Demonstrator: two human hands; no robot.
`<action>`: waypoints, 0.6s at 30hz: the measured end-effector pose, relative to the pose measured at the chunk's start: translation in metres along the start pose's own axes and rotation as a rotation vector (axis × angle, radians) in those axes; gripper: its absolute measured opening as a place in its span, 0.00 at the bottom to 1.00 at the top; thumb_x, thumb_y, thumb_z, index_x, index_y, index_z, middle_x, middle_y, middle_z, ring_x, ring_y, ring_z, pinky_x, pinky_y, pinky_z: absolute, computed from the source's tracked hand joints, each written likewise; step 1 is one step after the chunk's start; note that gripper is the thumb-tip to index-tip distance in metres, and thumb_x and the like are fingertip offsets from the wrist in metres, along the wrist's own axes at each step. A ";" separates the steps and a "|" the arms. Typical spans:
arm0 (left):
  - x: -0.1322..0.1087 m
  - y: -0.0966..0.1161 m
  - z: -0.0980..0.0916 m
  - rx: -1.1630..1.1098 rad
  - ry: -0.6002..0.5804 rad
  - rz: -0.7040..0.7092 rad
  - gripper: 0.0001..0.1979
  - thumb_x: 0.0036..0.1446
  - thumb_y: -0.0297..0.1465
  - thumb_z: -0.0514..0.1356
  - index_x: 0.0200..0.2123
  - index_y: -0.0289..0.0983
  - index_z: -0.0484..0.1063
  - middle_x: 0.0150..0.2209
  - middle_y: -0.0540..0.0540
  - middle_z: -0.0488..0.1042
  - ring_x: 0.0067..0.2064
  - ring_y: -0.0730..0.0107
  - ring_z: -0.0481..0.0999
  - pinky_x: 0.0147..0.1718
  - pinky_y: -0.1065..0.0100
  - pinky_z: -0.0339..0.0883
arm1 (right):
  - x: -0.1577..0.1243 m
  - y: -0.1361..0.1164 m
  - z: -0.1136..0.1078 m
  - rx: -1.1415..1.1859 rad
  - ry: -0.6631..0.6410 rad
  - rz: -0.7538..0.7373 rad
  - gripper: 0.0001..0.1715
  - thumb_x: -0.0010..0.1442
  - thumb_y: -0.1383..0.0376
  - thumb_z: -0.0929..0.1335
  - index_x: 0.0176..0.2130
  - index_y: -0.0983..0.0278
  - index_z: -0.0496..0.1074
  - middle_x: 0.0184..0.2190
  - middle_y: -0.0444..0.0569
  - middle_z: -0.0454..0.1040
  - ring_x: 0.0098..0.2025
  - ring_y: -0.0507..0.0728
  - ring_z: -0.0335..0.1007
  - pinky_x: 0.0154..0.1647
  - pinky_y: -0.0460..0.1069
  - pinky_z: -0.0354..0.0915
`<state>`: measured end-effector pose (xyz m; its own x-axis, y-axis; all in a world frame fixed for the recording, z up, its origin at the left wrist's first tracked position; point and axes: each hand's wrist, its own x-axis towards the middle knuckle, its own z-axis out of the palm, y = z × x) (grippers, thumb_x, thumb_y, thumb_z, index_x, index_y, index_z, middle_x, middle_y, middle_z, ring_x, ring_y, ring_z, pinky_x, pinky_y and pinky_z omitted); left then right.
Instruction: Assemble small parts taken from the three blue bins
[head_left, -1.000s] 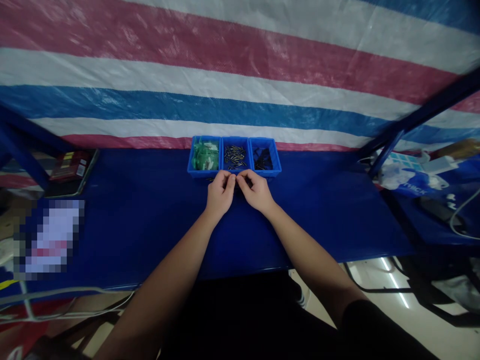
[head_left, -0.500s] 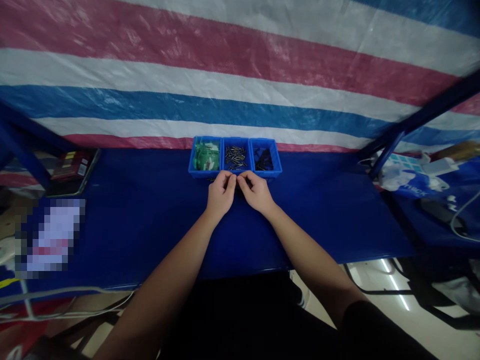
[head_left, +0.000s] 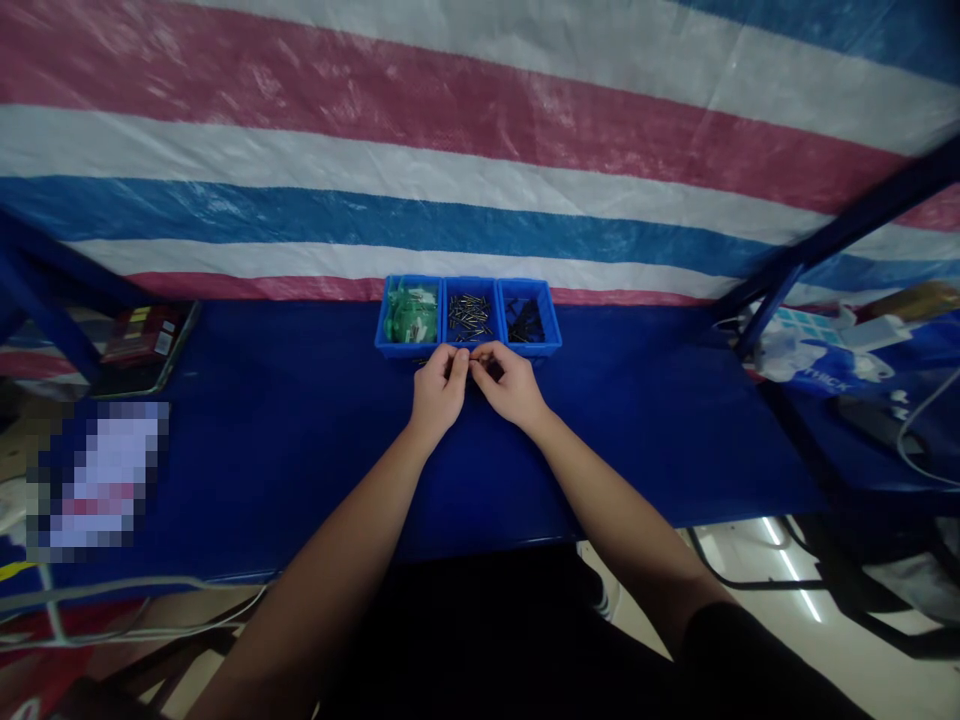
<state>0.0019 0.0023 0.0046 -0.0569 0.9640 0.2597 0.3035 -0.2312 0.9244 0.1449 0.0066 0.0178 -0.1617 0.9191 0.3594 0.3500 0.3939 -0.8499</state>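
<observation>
Both hands work close together just in front of the middle bin, one of three blue bins set side by side at the far edge of the blue bench. The left hand and right hand meet fingertip to fingertip, each pinched on a small dark part held between them; the part is too small to identify, though it resembles the dark metal pins lying in the middle bin. The left bin holds green pieces and the right bin holds black pieces. A few loose small items appear to lie on the bench just before the left bin, detail unclear. Judgement: the step in hand is the fitting or joining of small parts at the fingertips. The next move calls for fine alignment and a steady two-handed pinch, kept low over the bench so that a dropped part stays near the bins.
</observation>
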 end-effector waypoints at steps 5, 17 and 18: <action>0.000 0.000 0.000 -0.003 -0.003 -0.004 0.18 0.65 0.46 0.54 0.31 0.38 0.67 0.23 0.52 0.67 0.26 0.74 0.67 0.28 0.72 0.61 | 0.000 -0.002 -0.001 -0.017 -0.003 -0.009 0.08 0.64 0.60 0.66 0.40 0.62 0.72 0.34 0.47 0.75 0.35 0.53 0.70 0.38 0.49 0.66; -0.001 0.000 0.000 0.002 -0.012 -0.005 0.17 0.65 0.46 0.55 0.32 0.39 0.67 0.23 0.53 0.67 0.25 0.75 0.66 0.28 0.71 0.61 | 0.000 -0.004 -0.003 -0.045 -0.016 0.013 0.15 0.68 0.56 0.63 0.38 0.62 0.73 0.31 0.45 0.74 0.30 0.52 0.66 0.35 0.48 0.64; -0.001 0.000 0.000 0.000 -0.009 -0.004 0.17 0.65 0.45 0.55 0.32 0.39 0.67 0.23 0.53 0.67 0.26 0.75 0.66 0.28 0.71 0.61 | 0.000 -0.004 -0.003 -0.044 -0.016 0.018 0.15 0.68 0.56 0.63 0.38 0.62 0.73 0.31 0.45 0.74 0.30 0.52 0.66 0.35 0.48 0.63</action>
<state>0.0016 0.0018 0.0045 -0.0496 0.9661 0.2533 0.3032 -0.2270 0.9255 0.1462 0.0052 0.0222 -0.1700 0.9258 0.3376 0.3929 0.3779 -0.8384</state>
